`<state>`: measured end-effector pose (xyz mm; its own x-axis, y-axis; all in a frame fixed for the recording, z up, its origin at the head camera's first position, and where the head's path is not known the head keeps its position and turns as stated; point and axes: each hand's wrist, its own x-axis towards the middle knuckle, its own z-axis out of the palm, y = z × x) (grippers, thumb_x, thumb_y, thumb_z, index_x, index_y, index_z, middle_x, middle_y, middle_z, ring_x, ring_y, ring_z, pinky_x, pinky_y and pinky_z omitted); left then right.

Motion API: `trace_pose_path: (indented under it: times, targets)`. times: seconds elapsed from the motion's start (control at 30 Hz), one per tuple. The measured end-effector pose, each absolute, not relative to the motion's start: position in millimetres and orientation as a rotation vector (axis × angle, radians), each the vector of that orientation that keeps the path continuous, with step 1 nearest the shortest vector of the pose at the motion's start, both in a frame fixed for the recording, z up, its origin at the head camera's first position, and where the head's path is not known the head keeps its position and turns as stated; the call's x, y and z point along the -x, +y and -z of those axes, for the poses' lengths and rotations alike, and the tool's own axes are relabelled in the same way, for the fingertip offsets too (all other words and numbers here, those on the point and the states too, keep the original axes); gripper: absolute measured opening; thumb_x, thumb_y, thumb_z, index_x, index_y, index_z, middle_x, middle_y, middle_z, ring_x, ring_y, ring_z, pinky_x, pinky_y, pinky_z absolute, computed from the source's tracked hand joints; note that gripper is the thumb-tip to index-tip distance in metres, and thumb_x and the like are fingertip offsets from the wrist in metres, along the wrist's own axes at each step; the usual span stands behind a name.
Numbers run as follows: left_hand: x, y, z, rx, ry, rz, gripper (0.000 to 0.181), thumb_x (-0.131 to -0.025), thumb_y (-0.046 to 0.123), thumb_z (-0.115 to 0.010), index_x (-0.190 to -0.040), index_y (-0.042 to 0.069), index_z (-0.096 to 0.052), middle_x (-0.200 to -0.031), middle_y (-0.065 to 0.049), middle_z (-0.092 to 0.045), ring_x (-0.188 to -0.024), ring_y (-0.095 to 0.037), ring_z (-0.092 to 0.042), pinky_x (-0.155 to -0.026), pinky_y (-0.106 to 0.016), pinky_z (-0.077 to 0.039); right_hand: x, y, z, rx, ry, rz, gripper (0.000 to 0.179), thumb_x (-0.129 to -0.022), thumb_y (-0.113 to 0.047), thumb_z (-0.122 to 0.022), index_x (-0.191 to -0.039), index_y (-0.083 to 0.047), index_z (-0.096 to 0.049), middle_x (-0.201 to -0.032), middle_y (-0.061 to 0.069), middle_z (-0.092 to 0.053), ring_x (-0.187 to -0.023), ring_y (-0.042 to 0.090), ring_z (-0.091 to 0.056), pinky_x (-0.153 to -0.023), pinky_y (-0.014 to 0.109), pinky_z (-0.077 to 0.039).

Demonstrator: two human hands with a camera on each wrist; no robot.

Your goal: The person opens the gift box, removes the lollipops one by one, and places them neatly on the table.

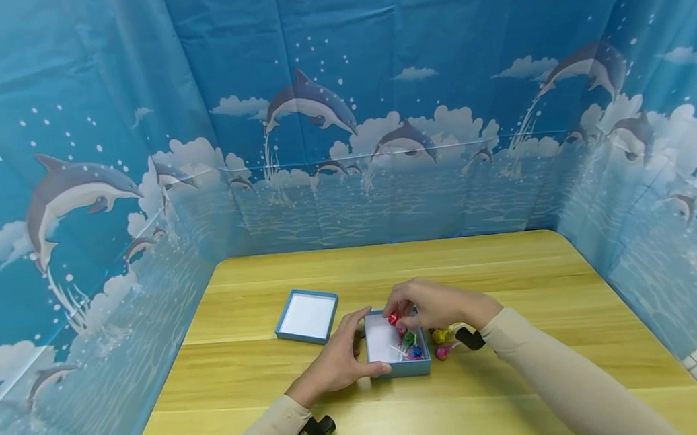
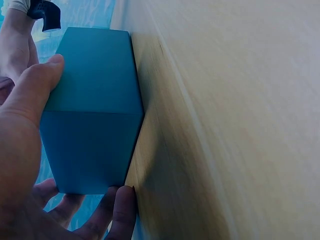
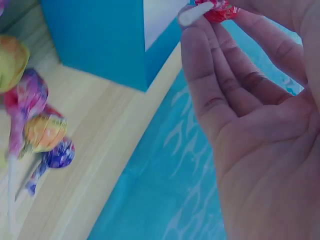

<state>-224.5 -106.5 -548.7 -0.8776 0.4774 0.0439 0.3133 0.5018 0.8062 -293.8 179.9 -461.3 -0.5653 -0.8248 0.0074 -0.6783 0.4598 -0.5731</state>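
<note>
A blue open box [image 1: 403, 370] with a white inside stands on the table. My left hand [image 1: 336, 361] holds it at the left, the thumb on the near side and the fingers along the left side. Over the box my right hand [image 1: 432, 304] pinches a lollipop in a red wrapper [image 1: 393, 319]; its white stick [image 3: 196, 14] shows in the right wrist view. Several lollipops lie in the box's right part, among them a green one [image 1: 409, 339] and a blue one [image 1: 415, 352].
Right of the box, partly under my right wrist, lie more lollipops, including a yellow one [image 1: 440, 336] and a pink one [image 1: 441, 352]. A shallow blue lid [image 1: 308, 316], white inside, lies to the left. A dolphin-print curtain [image 1: 335, 205] surrounds the wooden table [image 1: 246, 400].
</note>
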Motion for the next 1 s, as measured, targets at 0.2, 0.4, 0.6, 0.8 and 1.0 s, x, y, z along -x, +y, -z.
trace_pose_path:
  times: [0.2,0.4,0.6,0.8,1.0]
  targets:
    - [226,-107,549,-0.683,2.568,-1.305,0.119,-0.096,0.053,-0.097,-0.186,0.020,-0.028,-0.185,-0.012,-0.040,-0.141,-0.025,-0.058,-0.106,-0.035,-0.058,297,196,460,1.286,2.483,0.822,0.024,-0.112,-0.004,-0.076,-0.133,-0.012,-0.084,-0.129,0.007,-0.081,-0.106,0.016,-0.084,-0.094,0.031,-0.071]
    - [226,-107,550,-0.677,2.571,-1.301,0.119,-0.095,0.053,-0.098,-0.186,0.020,-0.028,-0.186,-0.013,-0.039,-0.144,-0.026,-0.057,-0.109,-0.038,-0.057,302,217,462,1.208,2.554,0.842,0.023,-0.111,-0.008,-0.079,-0.134,-0.013,-0.083,-0.128,0.006,-0.081,-0.103,0.010,-0.082,-0.093,0.034,-0.072]
    - [226,-107,550,-0.681,2.574,-1.309,0.120,-0.094,0.054,-0.098,-0.187,0.020,-0.028,-0.187,-0.013,-0.038,-0.158,-0.030,-0.054,-0.124,-0.053,-0.055,307,239,469,1.131,2.636,0.835,0.022,-0.110,-0.009,-0.081,-0.132,-0.014,-0.083,-0.128,0.003,-0.081,-0.104,0.010,-0.081,-0.097,0.035,-0.071]
    - [225,-107,550,-0.676,2.564,-1.324,0.120,-0.095,0.053,-0.098,-0.187,0.021,-0.028,-0.187,-0.013,-0.037,-0.159,-0.031,-0.053,-0.128,-0.058,-0.053,310,260,474,1.075,2.689,0.866,0.024,-0.108,-0.008,-0.084,-0.131,-0.014,-0.083,-0.127,0.004,-0.082,-0.106,0.015,-0.081,-0.095,0.037,-0.071]
    - [224,-107,550,-0.672,2.562,-1.321,0.119,-0.095,0.053,-0.098,-0.187,0.021,-0.028,-0.188,-0.013,-0.037,-0.158,-0.030,-0.053,-0.126,-0.056,-0.054,313,281,481,0.991,2.720,0.867,0.026,-0.108,-0.005,-0.082,-0.135,-0.006,-0.081,-0.125,0.005,-0.082,-0.106,0.018,-0.081,-0.094,0.036,-0.071]
